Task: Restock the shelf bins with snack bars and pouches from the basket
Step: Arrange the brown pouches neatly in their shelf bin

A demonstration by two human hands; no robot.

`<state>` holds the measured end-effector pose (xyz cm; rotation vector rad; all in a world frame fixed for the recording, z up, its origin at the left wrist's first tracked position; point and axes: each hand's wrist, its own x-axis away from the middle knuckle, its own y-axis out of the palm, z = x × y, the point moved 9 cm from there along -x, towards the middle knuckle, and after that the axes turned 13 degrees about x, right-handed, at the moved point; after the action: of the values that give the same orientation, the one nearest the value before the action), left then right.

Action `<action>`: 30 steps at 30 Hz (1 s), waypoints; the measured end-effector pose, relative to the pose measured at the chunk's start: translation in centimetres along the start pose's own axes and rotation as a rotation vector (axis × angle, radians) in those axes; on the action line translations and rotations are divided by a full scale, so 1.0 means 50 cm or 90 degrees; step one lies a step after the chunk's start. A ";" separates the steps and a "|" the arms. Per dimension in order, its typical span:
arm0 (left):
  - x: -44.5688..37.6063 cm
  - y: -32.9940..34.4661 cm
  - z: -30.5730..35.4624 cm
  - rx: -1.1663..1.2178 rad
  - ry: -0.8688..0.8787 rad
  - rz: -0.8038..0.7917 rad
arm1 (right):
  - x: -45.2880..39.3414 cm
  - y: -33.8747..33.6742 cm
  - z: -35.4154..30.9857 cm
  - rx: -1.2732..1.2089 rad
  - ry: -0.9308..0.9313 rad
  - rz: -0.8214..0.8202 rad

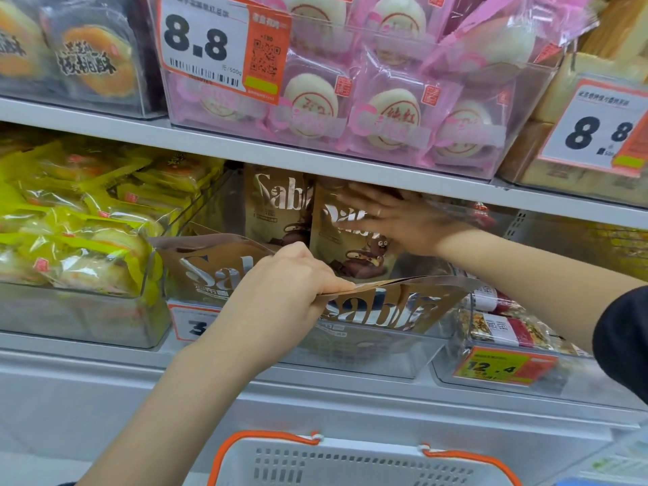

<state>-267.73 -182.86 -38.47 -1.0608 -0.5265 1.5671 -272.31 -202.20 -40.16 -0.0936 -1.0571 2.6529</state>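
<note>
A clear shelf bin on the middle shelf holds brown and gold "Sablé" pouches. My left hand pinches the top edge of a front pouch that leans forward. My right hand lies flat, fingers spread, against an upright pouch further back in the bin. Another pouch stands behind on the left, and one more tilts at the bin's left front. The white basket with orange handles sits at the bottom edge, its contents hidden.
Yellow-wrapped pastries fill the bin to the left. Snack bars fill the bin to the right, above a 12.4 price tag. The upper shelf carries pink-wrapped buns and an 8.8 price tag.
</note>
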 end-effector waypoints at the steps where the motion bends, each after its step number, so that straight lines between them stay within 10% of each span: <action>1: -0.001 0.002 -0.001 -0.008 -0.007 -0.009 | -0.006 0.003 -0.013 0.017 -0.044 -0.010; 15: 0.001 -0.003 0.009 0.027 0.073 0.039 | -0.059 0.039 -0.006 0.196 -0.033 0.126; 21: 0.002 -0.003 0.005 0.014 0.129 0.071 | 0.025 -0.038 0.000 -0.484 0.160 -0.054; 24: 0.005 -0.001 0.002 0.013 0.133 0.059 | 0.101 -0.104 -0.073 -0.849 -0.008 -0.180; 30: 0.013 -0.007 0.000 0.040 0.095 0.063 | 0.176 -0.120 -0.121 -0.756 -0.138 -0.280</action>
<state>-267.56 -182.13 -38.43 -1.1604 -0.3256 1.5650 -278.31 -191.53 -40.08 0.1735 -2.2442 1.3832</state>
